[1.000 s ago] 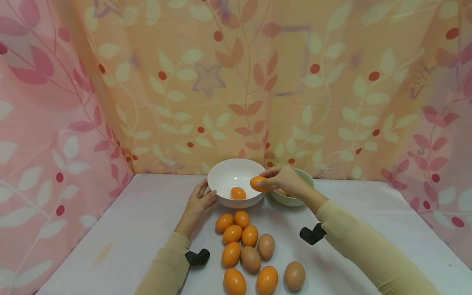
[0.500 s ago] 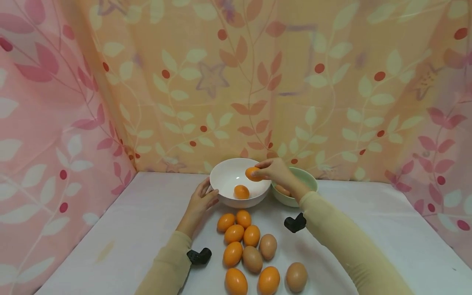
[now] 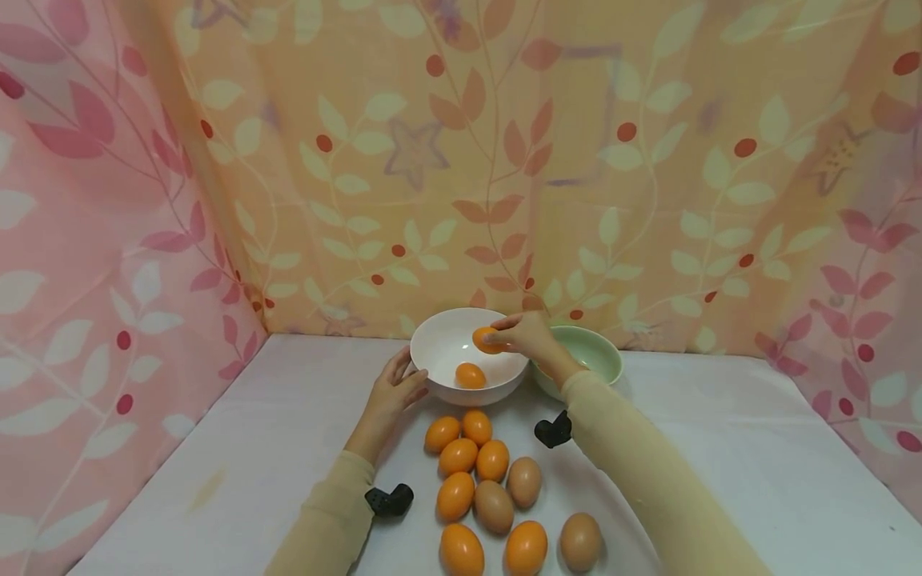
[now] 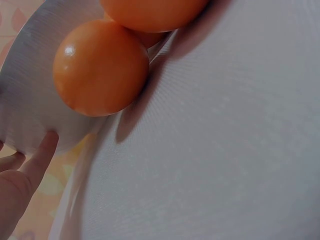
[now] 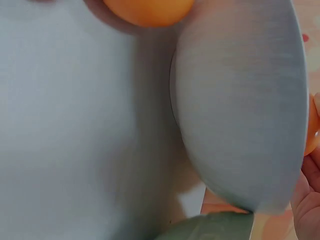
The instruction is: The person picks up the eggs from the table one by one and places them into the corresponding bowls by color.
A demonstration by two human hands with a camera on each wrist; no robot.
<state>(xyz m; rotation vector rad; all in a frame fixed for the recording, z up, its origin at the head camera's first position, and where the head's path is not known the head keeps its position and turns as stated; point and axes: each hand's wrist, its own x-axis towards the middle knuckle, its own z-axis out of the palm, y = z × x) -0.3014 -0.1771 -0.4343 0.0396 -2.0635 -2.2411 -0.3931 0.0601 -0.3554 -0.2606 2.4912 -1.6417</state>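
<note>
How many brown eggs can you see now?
3 on the table: a back brown egg and a middle brown egg beside orange eggs, and a rightmost brown egg set apart. The right sleeve may hide more in the green bowl.

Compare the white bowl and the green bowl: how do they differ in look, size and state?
The white bowl is plain white, the green bowl pale green. The white bowl looks wider than the green bowl. The left hand touches the white bowl's side; no hand is seen touching the green bowl. An orange egg lies in the white bowl, while the right arm partly hides the green bowl's inside. Both stand upright.
</note>
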